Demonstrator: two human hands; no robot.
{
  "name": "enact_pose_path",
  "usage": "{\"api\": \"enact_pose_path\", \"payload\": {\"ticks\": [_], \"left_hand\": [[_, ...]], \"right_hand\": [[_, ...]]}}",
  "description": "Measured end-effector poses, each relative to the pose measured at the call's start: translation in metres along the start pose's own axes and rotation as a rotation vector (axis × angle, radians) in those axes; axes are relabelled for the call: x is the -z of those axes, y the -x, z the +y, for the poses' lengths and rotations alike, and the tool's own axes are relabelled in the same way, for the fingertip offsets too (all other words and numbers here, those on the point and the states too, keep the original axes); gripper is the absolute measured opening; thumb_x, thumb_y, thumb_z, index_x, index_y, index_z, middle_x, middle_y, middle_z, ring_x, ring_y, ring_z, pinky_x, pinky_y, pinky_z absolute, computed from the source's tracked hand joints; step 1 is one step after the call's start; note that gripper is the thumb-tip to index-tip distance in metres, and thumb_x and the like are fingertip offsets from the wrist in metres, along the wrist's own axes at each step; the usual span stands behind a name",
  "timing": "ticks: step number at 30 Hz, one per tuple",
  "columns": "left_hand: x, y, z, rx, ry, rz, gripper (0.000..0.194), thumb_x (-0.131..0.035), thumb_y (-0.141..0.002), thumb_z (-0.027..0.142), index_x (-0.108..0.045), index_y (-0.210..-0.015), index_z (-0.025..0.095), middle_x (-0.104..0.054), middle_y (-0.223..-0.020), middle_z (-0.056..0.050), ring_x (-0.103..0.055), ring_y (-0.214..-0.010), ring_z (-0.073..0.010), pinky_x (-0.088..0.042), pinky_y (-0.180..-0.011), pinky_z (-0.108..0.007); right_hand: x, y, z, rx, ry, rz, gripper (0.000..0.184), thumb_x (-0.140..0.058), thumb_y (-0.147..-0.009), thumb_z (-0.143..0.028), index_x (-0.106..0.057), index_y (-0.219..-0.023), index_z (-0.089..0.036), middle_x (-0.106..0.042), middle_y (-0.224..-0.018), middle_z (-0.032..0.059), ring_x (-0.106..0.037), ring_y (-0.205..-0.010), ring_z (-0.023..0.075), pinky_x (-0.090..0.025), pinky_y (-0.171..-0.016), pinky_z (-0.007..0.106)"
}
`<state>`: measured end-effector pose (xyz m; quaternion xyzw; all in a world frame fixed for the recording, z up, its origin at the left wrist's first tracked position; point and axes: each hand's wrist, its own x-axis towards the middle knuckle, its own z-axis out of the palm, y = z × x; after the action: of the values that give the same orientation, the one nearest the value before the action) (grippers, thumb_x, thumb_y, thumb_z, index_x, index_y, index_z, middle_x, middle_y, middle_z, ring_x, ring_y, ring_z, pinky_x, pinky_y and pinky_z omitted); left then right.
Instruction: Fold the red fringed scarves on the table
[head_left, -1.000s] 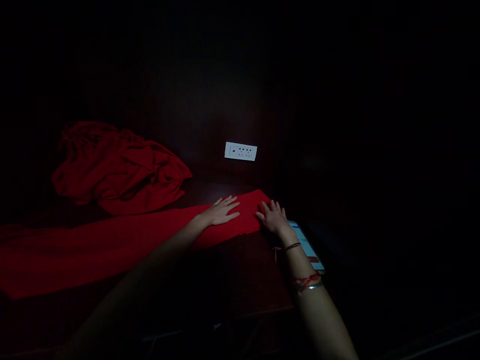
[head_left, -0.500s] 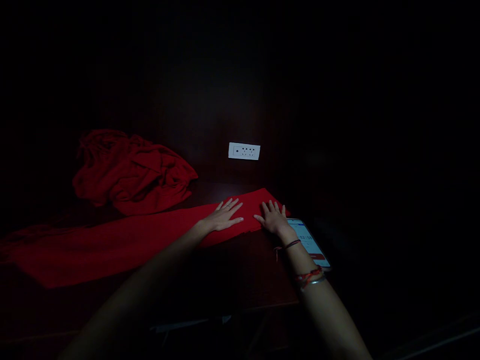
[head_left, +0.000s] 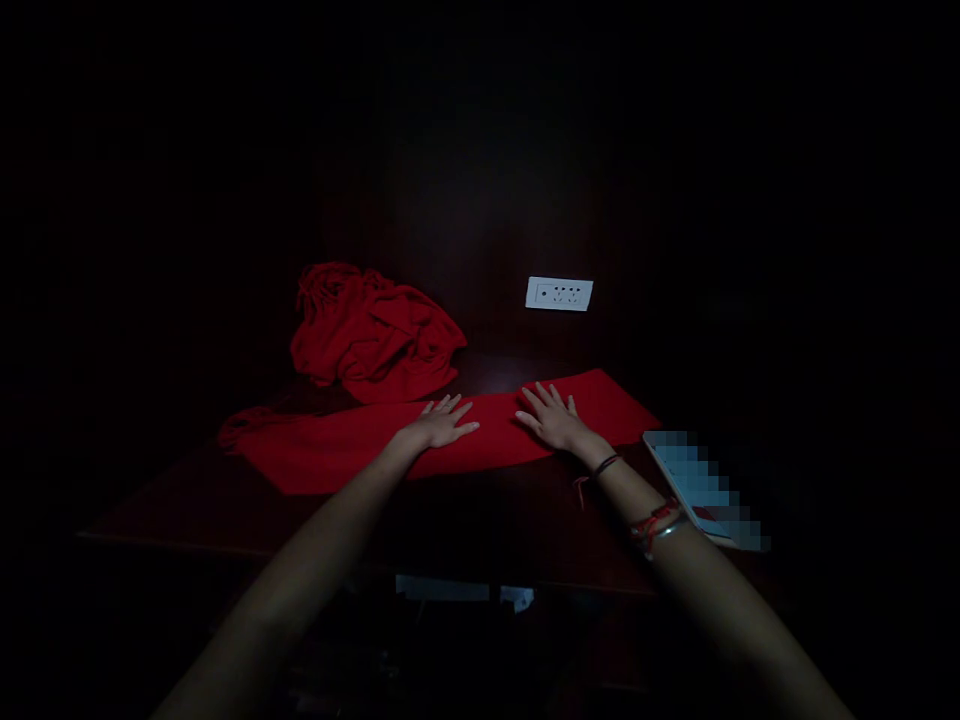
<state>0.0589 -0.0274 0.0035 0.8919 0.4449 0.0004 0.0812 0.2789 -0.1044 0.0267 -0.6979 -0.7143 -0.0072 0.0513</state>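
Observation:
A long red scarf (head_left: 337, 450) lies in a flat strip across the dark table, its fringed end at the left. My left hand (head_left: 439, 424) rests flat on the middle of the scarf, fingers spread, a ring on one of them. Palm down on the same cloth, farther right, is my right hand (head_left: 553, 418), its fingers also spread. Neither hand grips anything. Behind the strip, at the left, sits a crumpled heap of red fringed cloth (head_left: 379, 335).
A lit phone (head_left: 694, 485), partly blurred out, lies by my right forearm. On the back wall is a white socket plate (head_left: 559, 293). The front edge of the dark table (head_left: 187, 510) runs below my wrists. Pale objects show dimly underneath. Most of the surroundings are dark.
The view has swung left, so the cloth heap, socket and phone appear farther right. Relative to the scarf, my right hand has moved left, away from its right end and the phone.

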Motion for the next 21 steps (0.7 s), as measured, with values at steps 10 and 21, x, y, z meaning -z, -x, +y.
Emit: {"api": "enact_pose_path", "payload": {"ticks": [10,21], "left_hand": [[0.001,-0.004,-0.006,-0.007,-0.009,-0.02,0.073,-0.014,-0.07,0.067,-0.013,-0.129,0.024,-0.002,-0.135,-0.005,-0.003,-0.122,-0.0243,-0.008,-0.095,-0.043],[-0.002,-0.005,-0.01,-0.044,-0.024,0.029,0.07,-0.013,-0.072,0.066,-0.015,-0.129,0.025,-0.007,-0.135,-0.005,-0.005,-0.122,-0.0233,-0.009,-0.096,-0.042]], "right_hand": [[-0.012,-0.005,-0.006,-0.067,0.067,-0.114,0.062,-0.007,-0.075,-0.061,-0.014,-0.128,-0.029,-0.005,-0.136,0.0023,0.0,-0.121,0.0275,-0.006,-0.093,0.05],[-0.005,0.001,0.007,-0.116,0.044,-0.086,0.061,-0.008,-0.075,-0.061,-0.009,-0.128,-0.032,-0.003,-0.136,0.0014,-0.002,-0.121,0.0287,-0.008,-0.091,0.054]]}}
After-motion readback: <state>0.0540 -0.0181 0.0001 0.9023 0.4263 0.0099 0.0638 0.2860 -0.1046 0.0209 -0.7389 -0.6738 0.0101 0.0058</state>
